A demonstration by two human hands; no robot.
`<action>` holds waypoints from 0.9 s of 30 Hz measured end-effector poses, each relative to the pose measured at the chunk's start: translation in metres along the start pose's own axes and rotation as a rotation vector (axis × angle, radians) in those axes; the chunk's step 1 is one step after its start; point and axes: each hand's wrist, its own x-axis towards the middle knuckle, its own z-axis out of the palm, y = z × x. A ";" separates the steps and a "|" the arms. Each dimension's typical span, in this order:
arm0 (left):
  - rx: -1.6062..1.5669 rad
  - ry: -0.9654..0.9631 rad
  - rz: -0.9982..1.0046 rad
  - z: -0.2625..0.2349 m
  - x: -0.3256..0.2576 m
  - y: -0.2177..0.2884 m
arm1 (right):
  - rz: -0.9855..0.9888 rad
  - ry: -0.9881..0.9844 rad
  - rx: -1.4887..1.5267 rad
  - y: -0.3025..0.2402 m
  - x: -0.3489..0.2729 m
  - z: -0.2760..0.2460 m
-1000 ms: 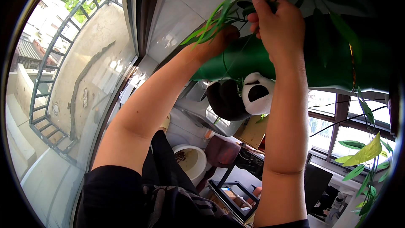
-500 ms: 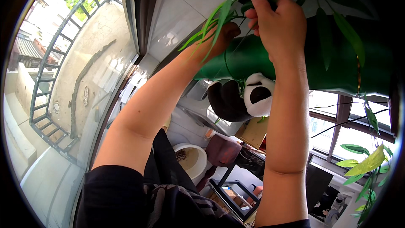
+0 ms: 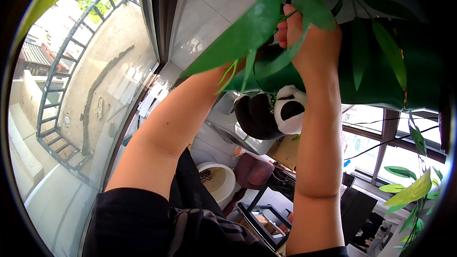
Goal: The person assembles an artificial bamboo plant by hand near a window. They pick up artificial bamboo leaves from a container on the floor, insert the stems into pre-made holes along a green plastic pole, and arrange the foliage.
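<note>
Both my arms reach up toward a thick green cylinder (image 3: 376, 81) with long-leaved artificial vines around it. My right hand (image 3: 314, 43) is closed, thumb against curled fingers, on a thin stem of the leafy vine (image 3: 247, 31). Broad leaves hang in front of that hand. My left hand is mostly covered by a large leaf, with only its wrist end (image 3: 223, 78) showing, so its fingers are hidden. A black-and-white panda plush (image 3: 290, 109) sits just below the cylinder, between my forearms.
On the left a window looks onto a ledge with a dark metal railing (image 3: 71, 47). Below are a white bucket (image 3: 226, 188), a maroon seat (image 3: 253, 170) and a black-framed rack (image 3: 254, 204). Another leafy strand (image 3: 414, 192) hangs at the right by the windows (image 3: 366, 147).
The large leaf has swung down and left, now covering my left hand. My right hand has lowered slightly, and the view has shifted a little.
</note>
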 end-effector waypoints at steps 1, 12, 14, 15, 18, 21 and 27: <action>-0.167 -0.028 0.057 -0.003 0.000 -0.001 | 0.020 -0.019 -0.012 -0.004 0.000 -0.001; 1.022 -0.265 -0.208 -0.009 -0.018 0.022 | -0.100 -0.005 -0.015 0.009 -0.015 0.016; 0.776 -0.060 -0.069 -0.005 -0.022 0.036 | 0.050 -0.056 -0.088 0.002 -0.014 0.011; 0.773 -0.067 -0.069 -0.003 -0.020 0.034 | 0.056 -0.053 -0.090 0.003 -0.014 0.010; 0.761 -0.003 0.064 0.001 -0.012 0.032 | 0.098 -0.034 0.113 0.004 -0.016 0.011; 0.834 -0.006 0.073 0.003 -0.011 0.027 | 0.114 -0.024 0.163 0.007 -0.026 0.009; 0.317 -0.001 -0.438 0.011 -0.014 0.043 | 0.268 0.125 0.428 -0.023 -0.082 -0.005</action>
